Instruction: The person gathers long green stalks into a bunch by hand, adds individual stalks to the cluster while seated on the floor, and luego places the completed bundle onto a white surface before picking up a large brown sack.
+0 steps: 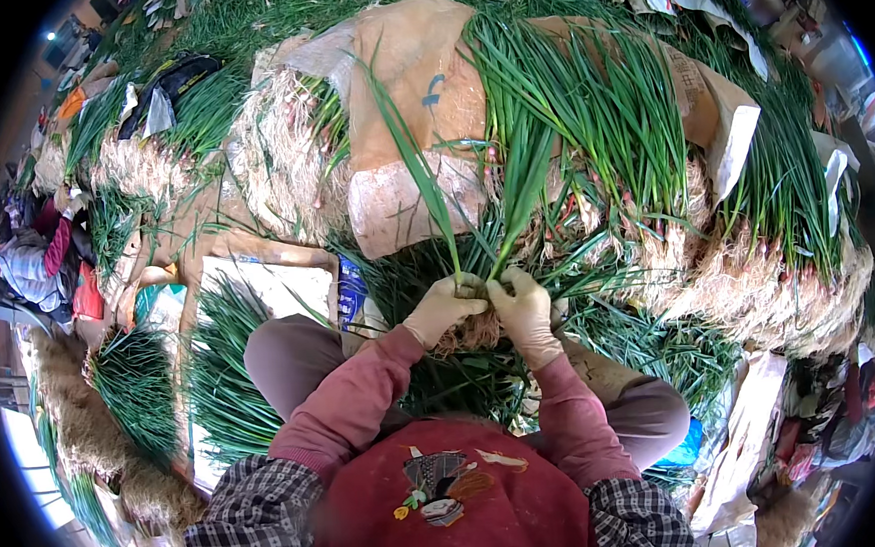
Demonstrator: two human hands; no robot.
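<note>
Both gloved left hand (445, 311) and right hand (523, 311) pinch green stalks (525, 192) near brown roots (471, 336).

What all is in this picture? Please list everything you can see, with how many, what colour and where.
Held tufts: two, green, centre
Rooted plants: many, green with pale roots, heaped all around
Loose leaves: uncountable, green, lower right of centre
Brown sheets: several, brown, among the rooted plants
White sheet: one, white, left of centre
Black bundle: one, black, upper left
Blue item: one, blue, lower right, partly hidden
Co-worker: one, pink-red sleeve, far left
Red bag: one, red, far left
Left hand: one, pale, gripping a tuft
Right hand: one, pale, gripping the other
</note>
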